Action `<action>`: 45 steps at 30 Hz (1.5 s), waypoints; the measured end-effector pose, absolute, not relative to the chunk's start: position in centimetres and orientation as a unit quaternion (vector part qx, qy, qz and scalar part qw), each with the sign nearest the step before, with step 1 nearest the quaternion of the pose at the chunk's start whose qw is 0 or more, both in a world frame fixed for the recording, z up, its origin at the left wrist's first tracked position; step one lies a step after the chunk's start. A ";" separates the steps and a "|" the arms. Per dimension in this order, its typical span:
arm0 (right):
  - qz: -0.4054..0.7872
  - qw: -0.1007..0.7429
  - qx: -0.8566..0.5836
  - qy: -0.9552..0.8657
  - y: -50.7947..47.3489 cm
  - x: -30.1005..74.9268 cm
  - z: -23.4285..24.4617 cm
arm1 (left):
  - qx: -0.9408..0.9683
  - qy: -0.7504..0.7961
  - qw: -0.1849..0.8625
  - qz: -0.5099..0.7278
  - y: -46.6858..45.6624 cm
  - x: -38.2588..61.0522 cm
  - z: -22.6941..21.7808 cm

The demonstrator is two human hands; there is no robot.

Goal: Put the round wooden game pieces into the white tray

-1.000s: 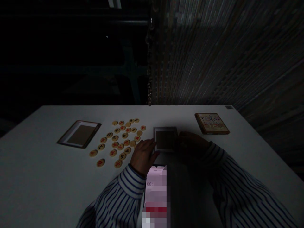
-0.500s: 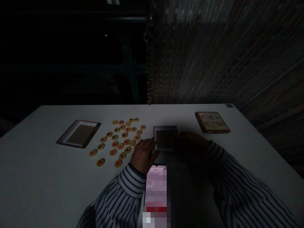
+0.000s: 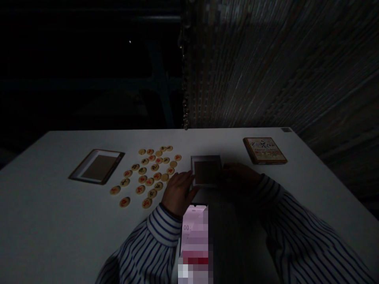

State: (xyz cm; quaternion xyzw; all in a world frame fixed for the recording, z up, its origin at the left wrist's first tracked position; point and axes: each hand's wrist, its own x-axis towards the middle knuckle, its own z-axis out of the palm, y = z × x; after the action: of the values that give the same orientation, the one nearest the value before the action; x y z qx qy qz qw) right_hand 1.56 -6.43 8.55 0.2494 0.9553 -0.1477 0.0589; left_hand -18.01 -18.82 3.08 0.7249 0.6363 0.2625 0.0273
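A small shallow box (image 3: pixel 207 172) with pale walls and a brown bottom faces up between my two hands. My left hand (image 3: pixel 178 194) grips its left wall, thumb near the front corner and fingers along the side. At the right wall is my right hand (image 3: pixel 241 175), dark in shadow, its fingertips closed against the edge. Left of the box lie several round wooden Chinese chess pieces (image 3: pixel 154 167), some with red characters, some with black, a few blank side up. My left hand partly covers the nearest ones.
On the white table (image 3: pixel 74 228), an open tray-like box part (image 3: pixel 100 167) lies at the left. A flat box with a printed cover (image 3: pixel 266 150) lies at the right. A lit phone (image 3: pixel 194 225) is close in front. Behind hangs a bead curtain (image 3: pixel 237 79).
The view has shifted very slightly. Both hands stay at the box, and the chess pieces lie as before.
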 end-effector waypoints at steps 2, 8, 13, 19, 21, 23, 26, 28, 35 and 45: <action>-0.141 0.063 0.246 0.957 -6.5 1.6 8.7 | 0.723 0.640 0.032 0.258 -18.8 -18.0 3.0; -0.135 0.070 0.247 0.957 -6.9 1.6 9.1 | 0.721 0.646 0.041 0.246 -18.8 -18.0 3.0; -0.140 0.085 0.245 0.956 -6.7 1.7 9.1 | 0.722 0.642 0.036 0.257 -18.8 -18.1 2.9; -0.124 0.085 0.236 0.960 -6.8 1.9 9.0 | 0.723 0.639 0.027 0.263 -18.8 -18.1 2.8; -0.120 0.086 0.234 0.961 -6.8 1.9 9.0 | 0.719 0.643 0.028 0.261 -18.8 -18.0 2.9; -0.118 0.090 0.232 0.961 -6.9 1.8 9.1 | 0.719 0.644 0.029 0.260 -18.8 -18.0 3.0; -0.104 0.098 0.242 0.960 -7.0 1.7 9.2 | 0.720 0.643 0.031 0.258 -18.8 -18.0 3.1; -0.101 0.104 0.246 0.958 -7.0 1.6 9.2 | 0.719 0.644 0.032 0.259 -18.8 -18.0 3.1; -0.107 0.103 0.246 0.958 -7.1 1.6 9.6 | 0.723 0.635 0.027 0.270 -18.8 -18.1 3.0; -0.078 0.086 0.260 0.959 -7.4 1.4 9.1 | 0.720 0.641 0.028 0.263 -18.8 -18.0 2.9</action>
State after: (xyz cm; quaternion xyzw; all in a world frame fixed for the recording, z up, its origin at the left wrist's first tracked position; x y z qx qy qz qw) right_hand 1.39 -7.37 9.12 0.2602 0.9586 -0.0779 0.0860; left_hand -18.02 -18.80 2.89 0.7203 0.6414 0.2628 0.0277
